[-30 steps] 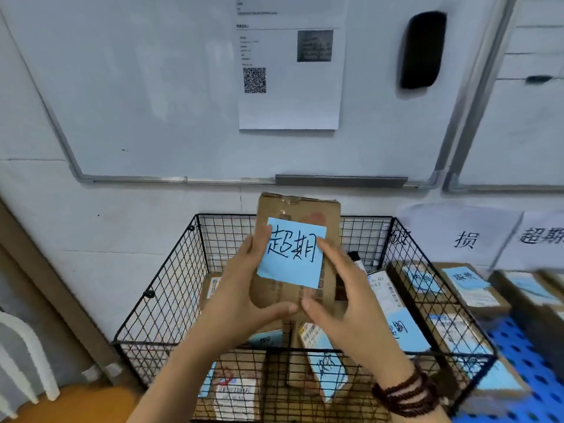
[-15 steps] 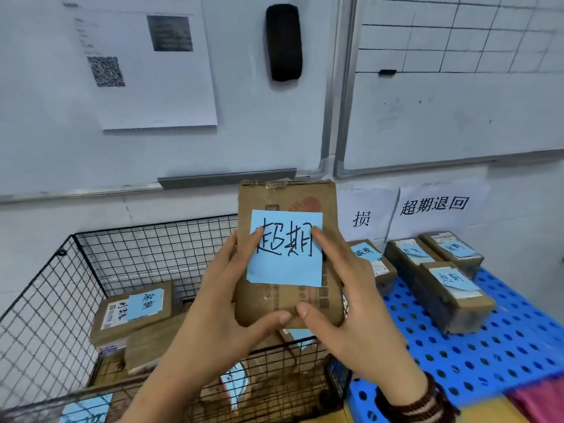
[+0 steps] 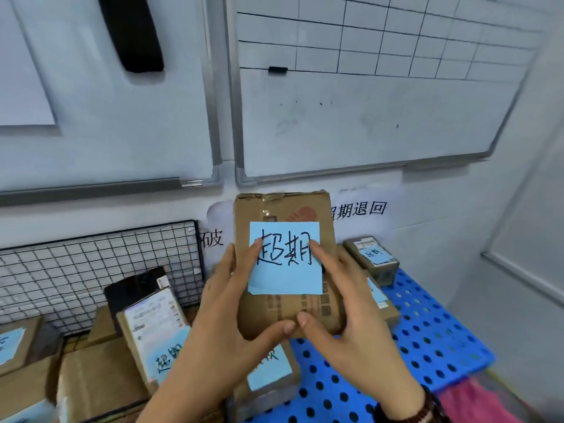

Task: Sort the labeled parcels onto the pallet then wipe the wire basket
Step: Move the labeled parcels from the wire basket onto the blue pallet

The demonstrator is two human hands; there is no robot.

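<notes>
Two whiteboards hung side by side on a pale wall: a plain left whiteboard (image 3: 106, 123) with a black eraser (image 3: 131, 32) stuck to it, and a right whiteboard (image 3: 366, 123) ruled with a grid. Below them, on the left, stood a black wire basket (image 3: 91, 270) holding several boxes, among them a leaning box (image 3: 152, 325) with a printed label. On the right lay a blue pallet (image 3: 427, 346) full of round holes, with a small parcel (image 3: 372, 257) at its back edge near a paper sign (image 3: 360, 209) on the wall.

A brown cardboard parcel (image 3: 305, 206) was held upright in mid-air, centre frame, over the spot where basket and pallet met. The left hand (image 3: 219, 319) and right hand (image 3: 351, 325) both gripped it, thumbs nearly touching across its lower front. One forefinger of each hand pressed a side edge of the blue note (image 3: 285, 279) stuck to its face, handwritten in black. A dark beaded bracelet (image 3: 418, 407) circled the right wrist.
</notes>
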